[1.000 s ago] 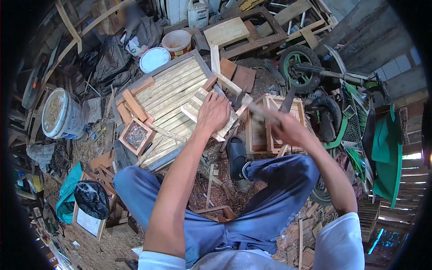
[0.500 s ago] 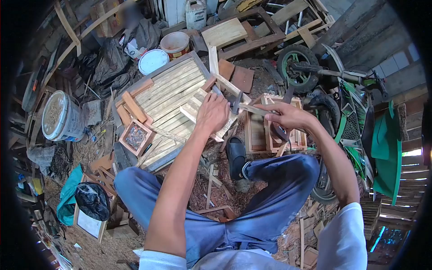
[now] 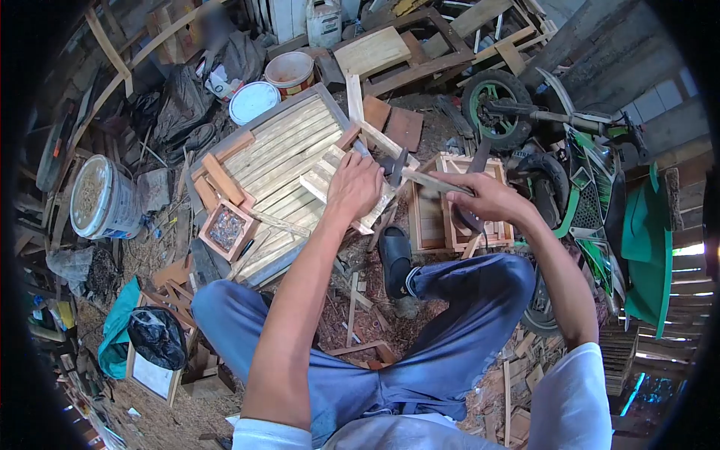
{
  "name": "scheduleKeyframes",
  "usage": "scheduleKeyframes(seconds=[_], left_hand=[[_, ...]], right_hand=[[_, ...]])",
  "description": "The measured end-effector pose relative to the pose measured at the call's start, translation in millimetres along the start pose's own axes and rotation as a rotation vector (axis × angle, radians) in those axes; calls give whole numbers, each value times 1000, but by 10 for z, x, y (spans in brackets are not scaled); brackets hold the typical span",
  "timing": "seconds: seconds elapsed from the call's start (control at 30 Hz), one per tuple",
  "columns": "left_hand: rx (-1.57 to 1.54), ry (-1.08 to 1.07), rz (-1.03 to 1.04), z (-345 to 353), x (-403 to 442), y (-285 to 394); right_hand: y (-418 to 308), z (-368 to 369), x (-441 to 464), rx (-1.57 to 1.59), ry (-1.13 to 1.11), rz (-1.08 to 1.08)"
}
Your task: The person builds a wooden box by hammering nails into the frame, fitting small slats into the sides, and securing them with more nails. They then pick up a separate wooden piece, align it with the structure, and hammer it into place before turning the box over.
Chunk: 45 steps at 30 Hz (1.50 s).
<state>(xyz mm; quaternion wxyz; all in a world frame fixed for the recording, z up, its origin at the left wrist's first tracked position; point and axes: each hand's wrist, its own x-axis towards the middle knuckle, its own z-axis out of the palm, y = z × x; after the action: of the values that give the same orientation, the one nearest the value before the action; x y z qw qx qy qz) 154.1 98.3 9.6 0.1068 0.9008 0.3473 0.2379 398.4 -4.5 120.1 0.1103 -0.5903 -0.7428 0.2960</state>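
My right hand is closed around the wooden handle of a hammer. The dark hammer head is just right of my left hand, over the edge of a small slatted wooden piece. My left hand lies over that piece with its fingers curled down on its far edge; the fingertips are hidden. Under it is a large slatted wooden panel with a grey frame. Beside my right hand stands an open wooden box frame.
A small wooden box of nails or screws sits at the panel's left. Beyond are a white bucket, a white lid and a brown-rimmed bucket. A green motorcycle is on the right. Wood scraps and shavings litter the floor.
My right hand has shifted slightly down and right, and the hammer handle now slants more steeply. My left hand stays on the slatted piece.
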Motion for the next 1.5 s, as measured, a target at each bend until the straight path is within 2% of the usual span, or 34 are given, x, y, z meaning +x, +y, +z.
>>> scheduleKeyframes(seconds=[0.07,0.1,0.23,0.33,0.43,0.53,0.63,0.73,0.9,1.03,1.13,1.23,1.33,1.37,1.5], left_hand=[[2,-1,-2,-13,5,-5],[8,17,11,-6,6,-22],[5,43,22,24,13,-32],[28,-11,28,-22,8,-20],[16,-12,5,-13,12,-7],[20,37,41,7,-5,-25],[-9,12,18,14,-4,-28],[1,-7,14,-11,0,-16],[-30,8,13,31,-19,-36],[0,11,29,-2,-4,-26],[-3,-21,23,-11,1,-37],[-10,-21,15,30,10,-52],[9,-20,34,18,-5,-46],[2,-5,42,19,-10,-33],[-2,-5,23,47,2,-71]], right_hand=[[-147,22,-113,68,127,104],[-277,55,-156,168,103,389],[-609,400,-375,164,326,249],[-705,784,-424,107,426,224],[-666,922,-420,1,338,284],[-872,775,-395,52,370,397],[-908,884,-385,33,490,317],[-725,1013,-357,-104,328,323],[-1004,867,-330,18,494,340],[-765,1080,-335,-56,312,359],[-837,981,-335,-97,389,361],[-1028,921,-346,94,540,338],[-785,1096,-398,-79,329,311],[-771,1099,-385,-65,330,352],[-963,990,-371,30,506,314]])
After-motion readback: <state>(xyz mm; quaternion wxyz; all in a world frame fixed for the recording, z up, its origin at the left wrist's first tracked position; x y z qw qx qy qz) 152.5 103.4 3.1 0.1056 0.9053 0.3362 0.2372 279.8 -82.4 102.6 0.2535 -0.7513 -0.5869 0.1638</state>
